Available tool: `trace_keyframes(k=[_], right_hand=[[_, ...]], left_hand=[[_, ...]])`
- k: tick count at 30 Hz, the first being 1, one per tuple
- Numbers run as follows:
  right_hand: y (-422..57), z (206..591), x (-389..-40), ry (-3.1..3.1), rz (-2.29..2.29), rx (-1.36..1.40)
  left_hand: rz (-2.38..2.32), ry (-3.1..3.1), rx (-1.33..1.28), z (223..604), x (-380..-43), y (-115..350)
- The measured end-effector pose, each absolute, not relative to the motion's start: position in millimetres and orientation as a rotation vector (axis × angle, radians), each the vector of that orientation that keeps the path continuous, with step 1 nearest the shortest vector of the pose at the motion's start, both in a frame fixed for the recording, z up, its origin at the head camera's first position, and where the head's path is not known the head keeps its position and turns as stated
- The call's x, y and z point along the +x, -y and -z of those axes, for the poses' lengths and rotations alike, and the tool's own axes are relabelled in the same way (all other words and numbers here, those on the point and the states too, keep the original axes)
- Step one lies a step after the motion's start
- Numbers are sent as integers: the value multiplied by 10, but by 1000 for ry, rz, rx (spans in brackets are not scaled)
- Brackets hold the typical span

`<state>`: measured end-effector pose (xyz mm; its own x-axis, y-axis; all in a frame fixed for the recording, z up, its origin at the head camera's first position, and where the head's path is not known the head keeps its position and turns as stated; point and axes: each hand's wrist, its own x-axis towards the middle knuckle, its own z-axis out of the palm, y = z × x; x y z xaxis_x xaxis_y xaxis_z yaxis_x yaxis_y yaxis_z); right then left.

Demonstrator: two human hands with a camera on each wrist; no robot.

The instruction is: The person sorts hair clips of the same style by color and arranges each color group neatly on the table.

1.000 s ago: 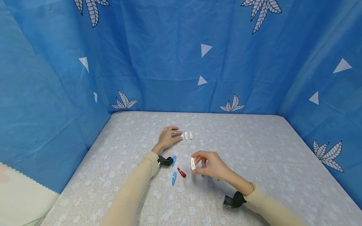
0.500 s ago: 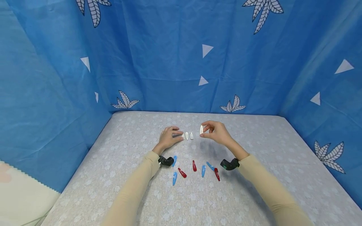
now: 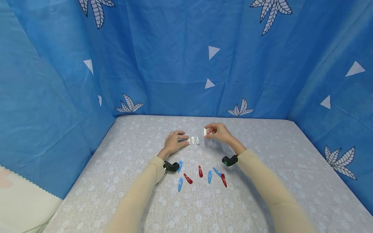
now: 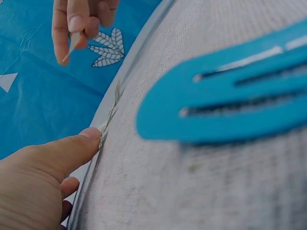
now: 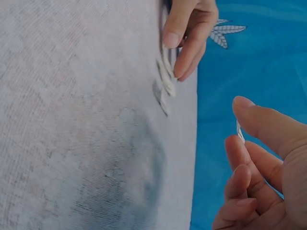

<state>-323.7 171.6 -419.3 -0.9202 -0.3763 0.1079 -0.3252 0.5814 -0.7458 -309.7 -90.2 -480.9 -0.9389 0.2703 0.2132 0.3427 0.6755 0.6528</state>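
Note:
Three white snap hair clips stand in a row on the table; the middle clip (image 3: 193,140) and the right clip (image 3: 197,140) lie loose. At the row's left end, my left hand (image 3: 174,142) pinches the leftmost white clip (image 3: 188,140) by its ends between thumb and finger. My right hand (image 3: 219,132) holds another white hair clip (image 3: 205,132) between thumb and fingertips, raised above the table just right of the row. In the right wrist view this held clip (image 5: 240,132) is mostly hidden by the fingers.
Nearer me lie blue hair clips (image 3: 180,184) and red hair clips (image 3: 187,178), scattered. One blue clip (image 4: 216,96) looms close in the left wrist view. A red clip (image 3: 223,180) touches a blue one on the right. Blue curtain (image 3: 180,64) surrounds the patterned tablecloth (image 3: 116,155).
My right hand has carried the white clip from among the coloured clips away from me, then slightly left toward the row. My left hand has stayed put.

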Motion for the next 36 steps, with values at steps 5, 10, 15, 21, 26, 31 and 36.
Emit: trace_keyframes(k=[5, 10, 15, 21, 26, 31, 36], right_hand=[[-1665, 4273, -3275, -2718, 1253, -599], [-1627, 4335, -3309, -2700, 1233, -570], [-1608, 4386, -3331, -2698, 1178, -568], [-1597, 4453, -3348, -2707, 1118, -561], [-1586, 4498, -3355, -2716, 1105, -565], [-1571, 4540, -3362, -2714, 1095, -562], [-1549, 4538, -3347, -2715, 1070, -532]], left_hand=[[1118, 2780, -503, 4814, -3092, 899], [1125, 2781, -496, 4819, -3096, 895], [1126, 2785, -491, 4814, -3092, 893], [1133, 2782, -492, 4809, -3096, 890], [1130, 2789, -496, 4818, -3101, 893], [1130, 2795, -496, 4817, -3097, 895], [1126, 2793, -495, 4818, -3103, 903]])
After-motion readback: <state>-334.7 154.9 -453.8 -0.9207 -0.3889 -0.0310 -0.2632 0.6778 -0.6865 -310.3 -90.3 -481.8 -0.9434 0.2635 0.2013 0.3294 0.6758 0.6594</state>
